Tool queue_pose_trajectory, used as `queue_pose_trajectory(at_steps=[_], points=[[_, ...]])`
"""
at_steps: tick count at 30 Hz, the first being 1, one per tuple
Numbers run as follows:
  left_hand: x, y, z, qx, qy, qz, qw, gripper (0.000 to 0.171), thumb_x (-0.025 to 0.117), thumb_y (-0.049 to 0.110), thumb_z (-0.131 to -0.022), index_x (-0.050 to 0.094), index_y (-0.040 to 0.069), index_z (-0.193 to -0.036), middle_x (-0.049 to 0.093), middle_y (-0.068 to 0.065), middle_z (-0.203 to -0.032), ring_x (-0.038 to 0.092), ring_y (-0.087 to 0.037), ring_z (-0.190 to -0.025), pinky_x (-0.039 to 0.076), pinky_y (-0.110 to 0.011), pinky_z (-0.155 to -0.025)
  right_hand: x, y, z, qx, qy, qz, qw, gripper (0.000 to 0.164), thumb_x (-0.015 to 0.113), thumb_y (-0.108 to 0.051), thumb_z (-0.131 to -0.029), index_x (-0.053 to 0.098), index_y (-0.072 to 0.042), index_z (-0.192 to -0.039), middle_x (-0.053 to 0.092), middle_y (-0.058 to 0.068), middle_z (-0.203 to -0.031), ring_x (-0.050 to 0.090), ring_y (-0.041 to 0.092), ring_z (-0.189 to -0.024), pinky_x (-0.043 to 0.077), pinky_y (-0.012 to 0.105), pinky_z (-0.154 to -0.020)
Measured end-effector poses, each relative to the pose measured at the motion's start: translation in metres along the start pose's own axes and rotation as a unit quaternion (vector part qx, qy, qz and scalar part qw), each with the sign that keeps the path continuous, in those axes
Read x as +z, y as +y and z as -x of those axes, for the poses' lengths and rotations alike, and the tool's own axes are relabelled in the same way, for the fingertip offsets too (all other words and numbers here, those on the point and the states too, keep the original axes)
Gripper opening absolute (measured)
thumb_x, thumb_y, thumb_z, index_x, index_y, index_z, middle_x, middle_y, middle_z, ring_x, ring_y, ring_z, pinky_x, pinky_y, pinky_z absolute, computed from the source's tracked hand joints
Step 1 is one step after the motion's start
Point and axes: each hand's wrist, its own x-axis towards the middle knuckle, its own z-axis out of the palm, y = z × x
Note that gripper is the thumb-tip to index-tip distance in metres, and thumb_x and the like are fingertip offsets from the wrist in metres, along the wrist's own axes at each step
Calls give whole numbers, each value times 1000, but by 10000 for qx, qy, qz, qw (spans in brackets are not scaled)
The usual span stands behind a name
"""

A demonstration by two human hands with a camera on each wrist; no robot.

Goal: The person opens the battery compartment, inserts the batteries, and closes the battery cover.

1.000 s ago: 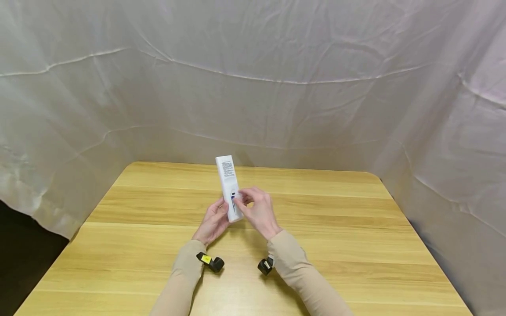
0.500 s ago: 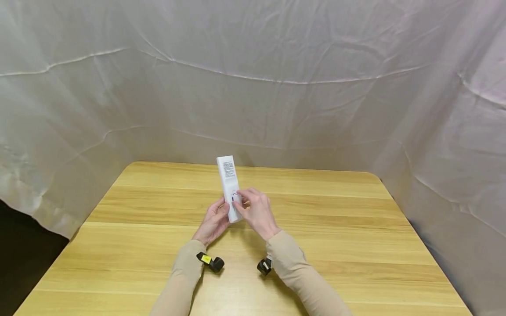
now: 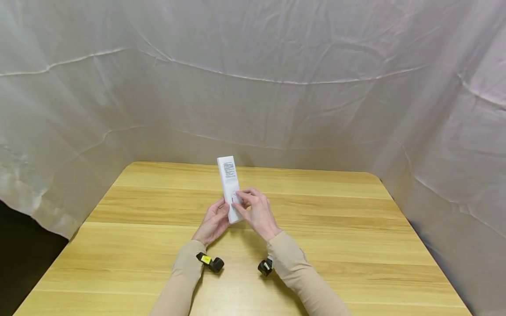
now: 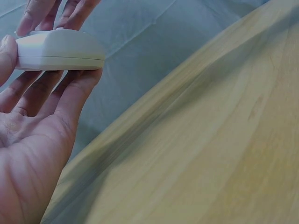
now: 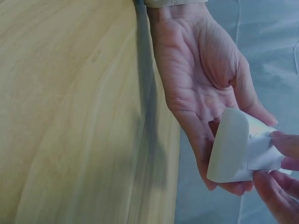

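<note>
A white remote control (image 3: 228, 175) is held tilted above the table, its printed back turned up. My left hand (image 3: 213, 223) grips it from beneath and along its left side, the thumb on the edge, as the left wrist view also shows with the remote's rounded end (image 4: 60, 50). Thumb and fingers of my right hand (image 3: 258, 213) pinch a small white battery cover (image 5: 262, 153), which lies over the lower part of the back. Thin dark gaps show around the cover in the head view. Whatever lies beneath the cover is mostly hidden.
The wooden table (image 3: 336, 245) extends beneath both hands. A pale grey curtain (image 3: 276, 105) hangs behind it and along both sides. Black wrist cameras sit on both sleeves, the left one (image 3: 211, 262) marked with a yellow label.
The cover has slid over the battery compartment, hiding the blue battery that showed earlier. My right hand has shifted slightly with it, and the remote has turned a little; the left hand stays put.
</note>
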Motion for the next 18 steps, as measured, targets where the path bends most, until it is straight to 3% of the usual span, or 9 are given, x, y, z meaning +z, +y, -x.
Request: queue_pose_trajectory(at_steps=[6,12,18], points=[[-1,-1,0,2,-71,-64,10000,41,37,14,-110,42,13,-150,63,5,-136,63,-11,-122,55,-30,-105,0,4,2,-277,-75,178,9994,32,79,-10,-85,73,3,-115,69,13,-103,70,21,-76,63,30,-66],[-2,-2,0,49,-119,-72,9999,37,37,13,-109,49,19,-144,63,6,-135,64,-11,-121,56,-30,-104,1,6,6,-467,-165,304,9983,33,75,-11,-90,71,2,-120,64,10,-104,70,21,-84,64,26,-69],[-3,-2,0,93,-149,-23,9998,36,36,12,-110,55,23,-138,64,5,-133,65,-10,-117,57,-28,-102,4,7,8,-760,-172,773,9940,31,68,-10,-95,68,2,-124,65,10,-105,69,20,-87,63,21,-73]])
